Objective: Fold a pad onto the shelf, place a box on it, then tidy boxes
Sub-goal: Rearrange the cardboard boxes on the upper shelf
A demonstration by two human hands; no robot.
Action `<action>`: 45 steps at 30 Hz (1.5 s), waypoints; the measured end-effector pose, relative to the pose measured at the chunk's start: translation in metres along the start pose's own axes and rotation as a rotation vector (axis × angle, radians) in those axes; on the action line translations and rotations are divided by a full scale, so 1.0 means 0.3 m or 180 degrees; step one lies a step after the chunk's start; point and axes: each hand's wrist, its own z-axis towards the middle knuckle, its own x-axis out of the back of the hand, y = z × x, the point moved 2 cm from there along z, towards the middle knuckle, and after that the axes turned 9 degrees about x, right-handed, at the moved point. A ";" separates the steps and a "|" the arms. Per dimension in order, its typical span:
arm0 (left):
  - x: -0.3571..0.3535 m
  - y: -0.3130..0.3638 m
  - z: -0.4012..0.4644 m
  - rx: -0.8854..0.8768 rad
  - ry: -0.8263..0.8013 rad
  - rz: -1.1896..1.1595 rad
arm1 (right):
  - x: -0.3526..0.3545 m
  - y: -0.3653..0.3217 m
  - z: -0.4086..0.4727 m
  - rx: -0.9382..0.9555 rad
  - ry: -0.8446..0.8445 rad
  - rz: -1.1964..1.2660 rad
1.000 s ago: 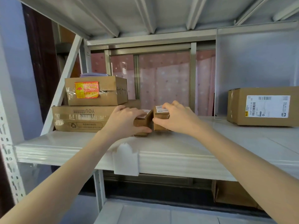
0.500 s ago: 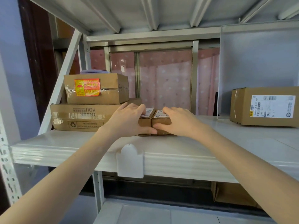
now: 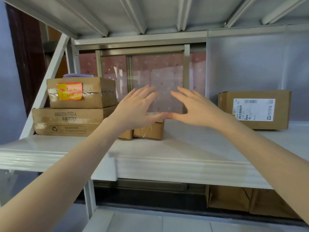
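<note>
Two small brown boxes stand side by side on the white padded shelf (image 3: 192, 148); the right small box (image 3: 148, 130) shows most, while of the left small box (image 3: 125, 134) only a corner peeks out under my left wrist. My left hand (image 3: 135, 109) and my right hand (image 3: 192, 108) hover just above them, fingers spread and pointing up, thumb tips meeting over the boxes. Neither hand holds anything. The pad's folded front edge (image 3: 150, 166) hangs over the shelf lip.
At the left, a box with a red sticker (image 3: 80, 92) sits on a flat wide box (image 3: 66, 121). A labelled box (image 3: 254, 109) stands at the right. A window frame is behind. More boxes (image 3: 247, 200) lie on the lower level.
Both hands pushed the two small boxes together, then let go and lifted off them with fingers spread. The view moved closer to the shelf.
</note>
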 end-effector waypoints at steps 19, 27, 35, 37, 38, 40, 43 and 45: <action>-0.263 0.735 0.426 -0.0363 0.0024 -0.0011 | 0.149 0.783 -0.355 -0.0489 -0.0217 -0.0614; -0.344 0.830 0.532 -0.0419 -0.0151 0.0261 | 0.106 0.892 -0.338 -0.0326 -0.0268 -0.0703; -0.363 0.880 0.553 -0.0311 -0.0161 0.0305 | 0.099 0.937 -0.353 -0.0319 -0.0224 -0.0579; -0.344 0.881 0.551 -0.0328 0.0029 0.0314 | 0.103 0.941 -0.357 -0.0297 -0.0195 -0.0551; -0.331 0.880 0.547 -0.0353 0.0121 0.0323 | 0.108 0.940 -0.358 -0.0284 -0.0180 -0.0552; -0.301 0.871 0.531 -0.0465 0.0243 0.0231 | 0.120 0.941 -0.359 -0.0288 -0.0219 -0.0571; -0.259 0.843 0.495 -0.0586 0.0289 -0.0106 | 0.142 0.931 -0.360 -0.0291 -0.0445 -0.0587; -0.246 0.825 0.478 -0.0580 0.0143 -0.0302 | 0.159 0.918 -0.363 -0.0262 -0.0535 -0.0553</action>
